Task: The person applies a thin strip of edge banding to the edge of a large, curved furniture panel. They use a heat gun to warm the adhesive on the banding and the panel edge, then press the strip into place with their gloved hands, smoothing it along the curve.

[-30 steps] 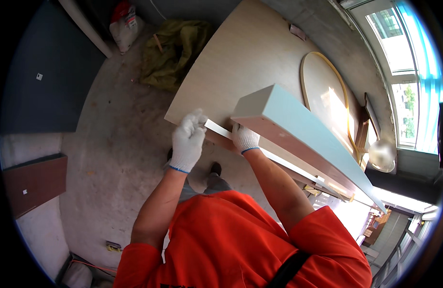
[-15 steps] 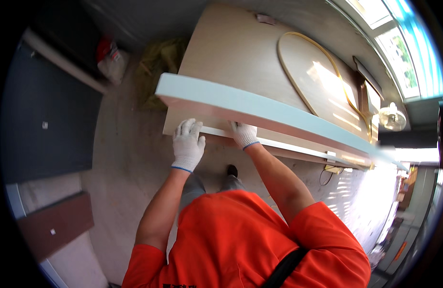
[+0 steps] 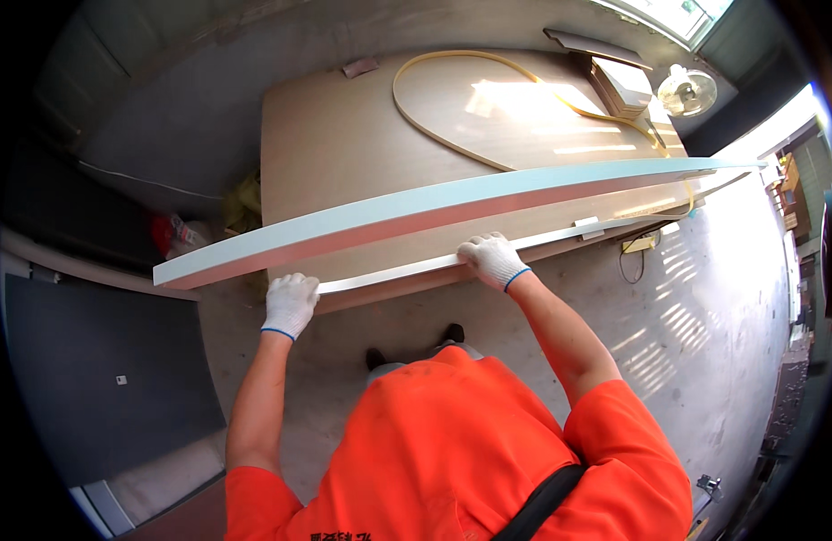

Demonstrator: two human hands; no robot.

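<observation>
A thin white strip (image 3: 389, 274) runs along the near edge of the tabletop. My left hand (image 3: 291, 305), in a white knitted glove with a blue cuff, is closed round the strip's left end. Farther right, my right hand (image 3: 494, 261), gloved the same way, grips the strip with its fingers curled over it. Just beyond both hands a long pale blue-white board (image 3: 416, 204) stands on edge across the wooden tabletop (image 3: 344, 117). Its left end juts past the table. A small white piece (image 3: 589, 228) sits by the strip, right of my right hand.
A looped yellowish band (image 3: 400, 99) lies on the tabletop. At the far right are stacked panels (image 3: 621, 88) and a fan (image 3: 687, 90). A dark grey panel (image 3: 100, 370) is on the left. A yellow block with a cord (image 3: 639, 244) hangs near the table's front edge.
My view has swung to the right. My hands have spread apart along the strip; the left has gone from loosely curled fingers to a grip on its end.
</observation>
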